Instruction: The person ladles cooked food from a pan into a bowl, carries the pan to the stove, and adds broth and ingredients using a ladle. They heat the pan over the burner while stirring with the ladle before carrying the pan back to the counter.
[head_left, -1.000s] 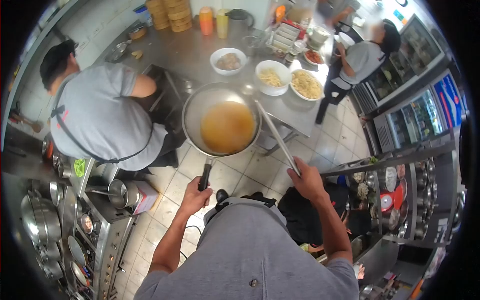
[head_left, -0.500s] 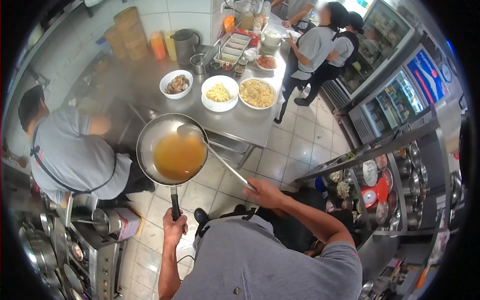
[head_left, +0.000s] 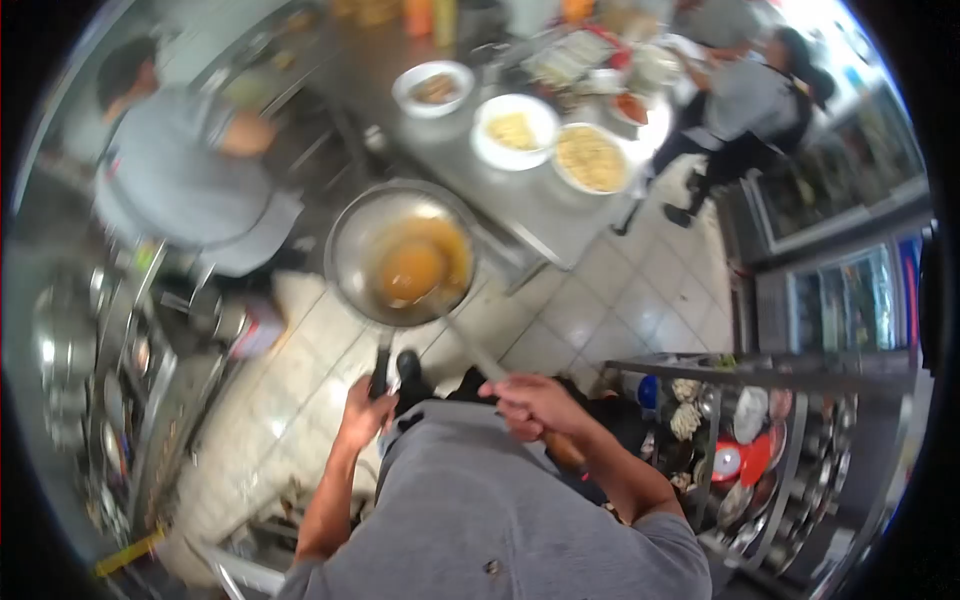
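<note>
My left hand [head_left: 366, 412] is closed round the black handle of a frying pan [head_left: 352, 235], held out over the floor in front of me. Inside the pan lies an orange-brown liquid [head_left: 452, 245]. My right hand [head_left: 540, 408] grips a long ladle [head_left: 474, 344]; its wooden end sticks out behind the fist. The ladle's bowl is down in the pan and looks full of the same liquid. Motion blurs the pan and its contents.
A steel table [head_left: 440, 150] ahead carries a bowl of shellfish [head_left: 436, 90], a bowl with pale yellow food [head_left: 513, 130] and a bowl of beige food [head_left: 592, 158]. A co-worker [head_left: 190, 180] stands at left. A metal rack [head_left: 760, 376] stands at right.
The view has swung, so the table and bowls now appear higher and further right. The ladle's bowl has moved from the pan's far edge down into the liquid. Both grips stay closed.
</note>
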